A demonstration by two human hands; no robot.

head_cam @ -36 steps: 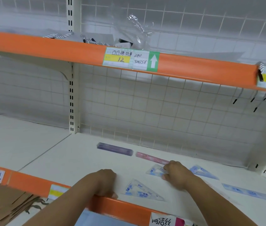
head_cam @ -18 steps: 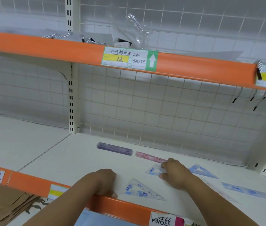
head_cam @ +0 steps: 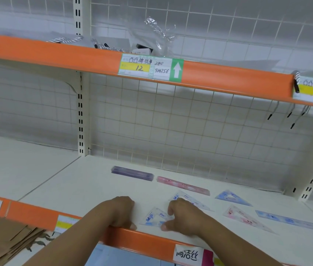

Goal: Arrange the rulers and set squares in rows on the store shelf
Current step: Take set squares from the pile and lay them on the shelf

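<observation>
On the white shelf [head_cam: 86, 185] lie a purple ruler [head_cam: 132, 173] and a pink ruler [head_cam: 183, 185] end to end near the back. A blue set square [head_cam: 232, 198], a pink set square [head_cam: 245, 217] and a blue ruler [head_cam: 290, 220] lie to the right. My right hand [head_cam: 185, 215] pinches the near blue set square [head_cam: 154, 217] close to the front edge. Behind it another blue set square [head_cam: 188, 199] is partly hidden. My left hand [head_cam: 122, 212] rests curled on the shelf's front lip, beside that square.
An orange upper shelf edge [head_cam: 56, 54] with price labels overhangs the work area. A wire grid [head_cam: 171, 131] backs the shelf. Brown paper bags [head_cam: 4, 242] lie below at the left. Uprights [head_cam: 81, 112] stand at both sides.
My right hand has moved from the farther blue set square back toward me onto the near one. The left hand has stayed on the shelf lip.
</observation>
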